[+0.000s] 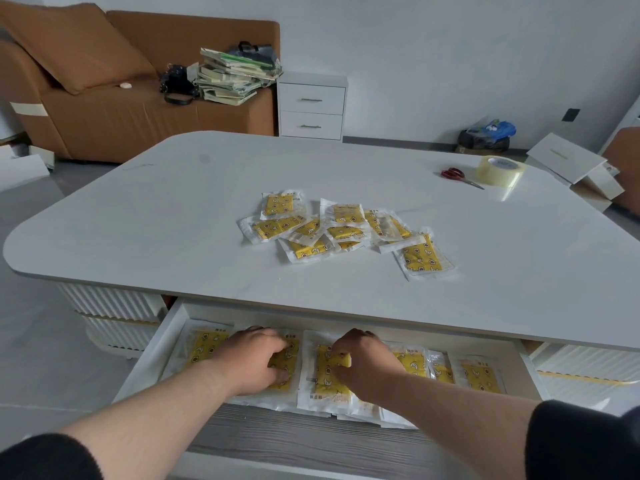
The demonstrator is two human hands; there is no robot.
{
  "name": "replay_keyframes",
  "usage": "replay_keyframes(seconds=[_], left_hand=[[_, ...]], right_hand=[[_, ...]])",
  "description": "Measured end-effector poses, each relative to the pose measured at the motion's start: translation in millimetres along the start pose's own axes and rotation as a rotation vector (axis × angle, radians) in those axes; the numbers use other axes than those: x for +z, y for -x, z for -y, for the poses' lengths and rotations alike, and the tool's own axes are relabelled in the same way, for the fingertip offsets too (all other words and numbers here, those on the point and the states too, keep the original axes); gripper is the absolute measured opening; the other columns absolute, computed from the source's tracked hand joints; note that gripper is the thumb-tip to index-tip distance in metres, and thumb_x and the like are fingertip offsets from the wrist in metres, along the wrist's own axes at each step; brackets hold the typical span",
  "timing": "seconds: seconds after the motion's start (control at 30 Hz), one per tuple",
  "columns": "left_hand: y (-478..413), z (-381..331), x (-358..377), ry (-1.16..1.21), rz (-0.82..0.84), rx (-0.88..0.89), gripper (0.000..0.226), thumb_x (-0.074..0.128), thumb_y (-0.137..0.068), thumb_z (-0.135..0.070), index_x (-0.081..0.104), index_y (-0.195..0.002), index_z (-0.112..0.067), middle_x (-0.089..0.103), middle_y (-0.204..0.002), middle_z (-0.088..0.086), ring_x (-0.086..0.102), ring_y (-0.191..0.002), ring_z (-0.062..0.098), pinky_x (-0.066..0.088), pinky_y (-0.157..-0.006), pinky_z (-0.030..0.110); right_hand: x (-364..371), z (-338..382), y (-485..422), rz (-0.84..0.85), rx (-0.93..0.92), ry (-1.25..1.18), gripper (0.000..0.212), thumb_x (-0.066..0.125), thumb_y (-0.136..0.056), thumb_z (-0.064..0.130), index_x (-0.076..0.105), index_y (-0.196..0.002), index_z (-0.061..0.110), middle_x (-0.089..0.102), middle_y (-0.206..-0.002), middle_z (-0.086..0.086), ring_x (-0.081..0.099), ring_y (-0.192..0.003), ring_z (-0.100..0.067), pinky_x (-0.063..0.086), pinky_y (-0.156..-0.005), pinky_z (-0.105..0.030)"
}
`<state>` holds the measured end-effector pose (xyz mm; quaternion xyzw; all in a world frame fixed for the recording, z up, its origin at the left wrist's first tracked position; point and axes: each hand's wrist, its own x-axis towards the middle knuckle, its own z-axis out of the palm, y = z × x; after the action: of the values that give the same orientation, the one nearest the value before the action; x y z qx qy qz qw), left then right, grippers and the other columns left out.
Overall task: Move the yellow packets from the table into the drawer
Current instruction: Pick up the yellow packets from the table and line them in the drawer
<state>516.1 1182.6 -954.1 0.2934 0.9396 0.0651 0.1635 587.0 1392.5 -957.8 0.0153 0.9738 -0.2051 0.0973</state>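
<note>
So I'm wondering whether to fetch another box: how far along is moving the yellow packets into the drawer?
Partly done. Several yellow plastic-wrapped packets already lie in a row in the open white drawer. The left hand and right hand are both down in it, each on a packet, apparently arranging them. A loose pile of yellow packets remains on the white tabletop, so roughly half the job looks left.

left hand (254, 362) palm down, right hand (360, 367) fingers curled, forearms extended
</note>
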Motion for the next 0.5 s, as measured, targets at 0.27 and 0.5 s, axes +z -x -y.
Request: replay_keyframes(seconds=[0.27, 0.5], left_hand=[[26, -13, -34, 0.011, 0.043, -0.042, 0.043, 0.056, -0.09, -0.046, 0.055, -0.13, -0.029, 0.056, -0.128, -0.008, 0.054, -0.114, 0.013, 0.041, -0.084, 0.024], [62, -1, -98, 0.355, -0.089, -0.201, 0.014, 0.056, -0.093, -0.027, 0.069, -0.089, -0.025, 0.071, -0.096, -0.004, 0.066, -0.094, 0.017, 0.054, -0.088, 0.037]], right_hand=[[-35, 0, 27, -0.008, -0.026, -0.079, 0.028, 0.048, -0.094, 0.03, 0.065, -0.117, 0.026, 0.063, -0.104, 0.01, 0.063, -0.09, -0.013, 0.054, -0.083, -0.029], [-75, -18, 64, -0.117, 0.008, -0.119, 0.025, 0.048, -0.095, 0.02, 0.069, -0.109, 0.024, 0.066, -0.098, 0.011, 0.062, -0.084, -0.007, 0.051, -0.077, -0.02]])
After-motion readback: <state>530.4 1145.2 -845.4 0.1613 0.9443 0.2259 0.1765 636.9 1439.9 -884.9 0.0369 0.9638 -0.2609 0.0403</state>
